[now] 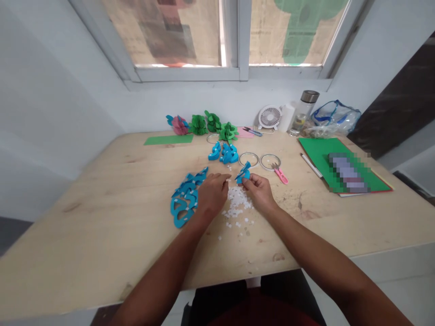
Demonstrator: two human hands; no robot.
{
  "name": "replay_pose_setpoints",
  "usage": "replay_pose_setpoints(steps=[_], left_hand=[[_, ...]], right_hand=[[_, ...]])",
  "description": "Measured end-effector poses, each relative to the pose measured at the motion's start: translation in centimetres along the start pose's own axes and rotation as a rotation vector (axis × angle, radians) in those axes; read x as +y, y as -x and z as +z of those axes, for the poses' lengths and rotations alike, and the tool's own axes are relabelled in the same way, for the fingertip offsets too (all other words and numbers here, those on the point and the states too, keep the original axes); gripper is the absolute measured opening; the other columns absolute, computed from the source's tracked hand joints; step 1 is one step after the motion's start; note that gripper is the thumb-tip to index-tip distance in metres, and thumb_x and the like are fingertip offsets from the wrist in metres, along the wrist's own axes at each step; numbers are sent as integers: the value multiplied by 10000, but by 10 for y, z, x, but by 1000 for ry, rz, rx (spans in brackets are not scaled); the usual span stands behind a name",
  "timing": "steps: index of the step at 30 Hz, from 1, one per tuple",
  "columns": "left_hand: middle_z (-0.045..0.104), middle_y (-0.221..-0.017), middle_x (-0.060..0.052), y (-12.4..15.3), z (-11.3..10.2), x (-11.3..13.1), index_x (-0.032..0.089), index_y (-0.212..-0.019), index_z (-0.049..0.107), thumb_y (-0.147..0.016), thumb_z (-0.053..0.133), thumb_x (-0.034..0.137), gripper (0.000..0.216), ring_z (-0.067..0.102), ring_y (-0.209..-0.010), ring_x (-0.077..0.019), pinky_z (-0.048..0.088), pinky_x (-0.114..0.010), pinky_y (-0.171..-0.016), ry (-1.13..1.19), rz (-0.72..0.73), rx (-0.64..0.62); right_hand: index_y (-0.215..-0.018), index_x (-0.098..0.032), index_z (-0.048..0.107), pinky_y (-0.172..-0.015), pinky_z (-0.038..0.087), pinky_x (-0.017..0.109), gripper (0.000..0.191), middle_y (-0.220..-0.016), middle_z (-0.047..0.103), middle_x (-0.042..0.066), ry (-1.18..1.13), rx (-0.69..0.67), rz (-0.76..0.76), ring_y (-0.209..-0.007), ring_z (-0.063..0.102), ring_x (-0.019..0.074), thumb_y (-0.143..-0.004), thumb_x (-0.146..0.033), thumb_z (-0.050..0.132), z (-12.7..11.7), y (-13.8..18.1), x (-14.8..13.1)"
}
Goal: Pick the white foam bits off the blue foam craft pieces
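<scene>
My right hand (pixel 261 192) pinches a folded blue paper piece (pixel 243 174) between thumb and fingers, raised a little over the table. Just left of it is my left hand (pixel 213 194), its fingertips drawn together and pointing at the blue piece. A tiny pale bit shows near those fingertips, too small to name. Beneath and between the hands lies a scatter of small white paper bits (pixel 238 203). Beside my left hand, partly hidden by it, is a pile of curved blue paper cutouts (pixel 183 203) with white patches. More folded blue paper pieces (pixel 229 154) sit beyond the hands.
Two tape rolls (pixel 270 161) and pink-handled snips (pixel 280 174) lie past my right hand. Green paper shapes (pixel 198 125), a green strip (pixel 169 140), a small fan (pixel 269 117) and a bottle (pixel 304 113) line the back. At right are a pen (pixel 311 165) and green sheets (pixel 319 149).
</scene>
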State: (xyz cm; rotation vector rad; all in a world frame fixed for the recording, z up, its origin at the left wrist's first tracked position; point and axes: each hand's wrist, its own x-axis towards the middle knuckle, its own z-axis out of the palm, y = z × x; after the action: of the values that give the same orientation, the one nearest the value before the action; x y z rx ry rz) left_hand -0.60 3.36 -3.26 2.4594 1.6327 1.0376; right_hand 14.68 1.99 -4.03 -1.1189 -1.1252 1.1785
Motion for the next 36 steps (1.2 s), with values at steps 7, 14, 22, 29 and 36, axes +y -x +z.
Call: replay_pose_setpoints(steps=[7,14,22,29,36], left_hand=[[648,-581,-25,-7,-17,5,192,-706,701,-758,568,299,179,570,-568,-179,379,-266,-566,367,-312,-48],[589,-555,-11,-9,-22,15,177,-572,654,-670,667,384,229,468,-481,-113,312,-225,-442,1056,-697,-165],[593,-649,-27,-8,-23,16,158,-676,675,-603,739,399,260,505,-557,-108,336,-212,-451,1408,-814,-295],[598,-652,-23,-7,-20,11,155,-650,638,-613,732,380,247,513,-565,-113,357,-230,-472,1455,-772,-282],[614,-660,-21,-8,-21,13,149,-683,644,-597,734,321,213,514,-555,-103,362,-224,-483,1407,-744,-244]], right_hand=[[-642,-172,627,-501,357,231,257,-553,579,8,5,-59,-17,-544,481,125,-711,-420,628,0,1,0],[-659,-174,635,-550,377,240,242,-610,608,10,-39,-135,-41,-565,506,121,-712,-410,647,2,7,-7],[-634,-179,622,-532,351,250,295,-573,563,5,9,-212,-59,-550,471,125,-712,-462,642,2,8,-6],[-597,-180,615,-511,350,243,325,-551,564,5,29,-229,-54,-544,477,128,-700,-488,641,3,9,-5],[-571,-180,595,-492,327,231,305,-546,557,0,16,-221,-52,-526,455,115,-694,-451,656,4,10,-6]])
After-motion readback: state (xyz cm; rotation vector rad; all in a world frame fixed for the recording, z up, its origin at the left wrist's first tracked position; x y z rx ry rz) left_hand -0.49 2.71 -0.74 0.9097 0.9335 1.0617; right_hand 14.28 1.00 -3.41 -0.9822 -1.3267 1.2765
